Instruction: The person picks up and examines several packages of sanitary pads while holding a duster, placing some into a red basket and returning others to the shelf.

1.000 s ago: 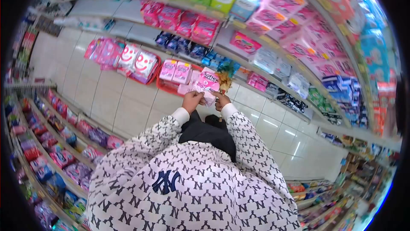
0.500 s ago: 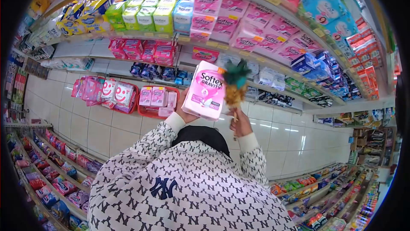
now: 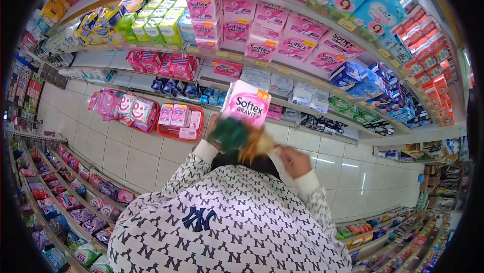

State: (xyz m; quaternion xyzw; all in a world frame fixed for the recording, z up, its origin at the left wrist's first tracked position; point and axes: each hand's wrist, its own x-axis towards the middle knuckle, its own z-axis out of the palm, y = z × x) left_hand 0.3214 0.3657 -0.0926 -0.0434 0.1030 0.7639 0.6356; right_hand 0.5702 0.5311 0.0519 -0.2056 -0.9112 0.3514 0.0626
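My left hand (image 3: 212,124) grips the left side of a pink and white Softex Gravity pack (image 3: 247,102), held up in front of my chest. Most of those fingers are hidden behind the pack and the duster. In my right hand (image 3: 295,162) is the handle of a small feather duster (image 3: 256,146), its fingers closed round it. The duster's green and golden-brown feathers are smeared by motion and lie across the lower part of the pack, covering some of its print.
Ahead, a shelf (image 3: 282,64) carries rows of similar pink packs. On the tiled floor (image 3: 136,149) stands a red basket (image 3: 200,127) with several pink packs, beside another red basket (image 3: 155,122) of pink bags. More stocked shelves (image 3: 60,207) rise behind me on both sides.
The duster has swung left and down, from beside the pack to across its lower front. My right hand has shifted slightly right and down. The pack stays in my left hand.
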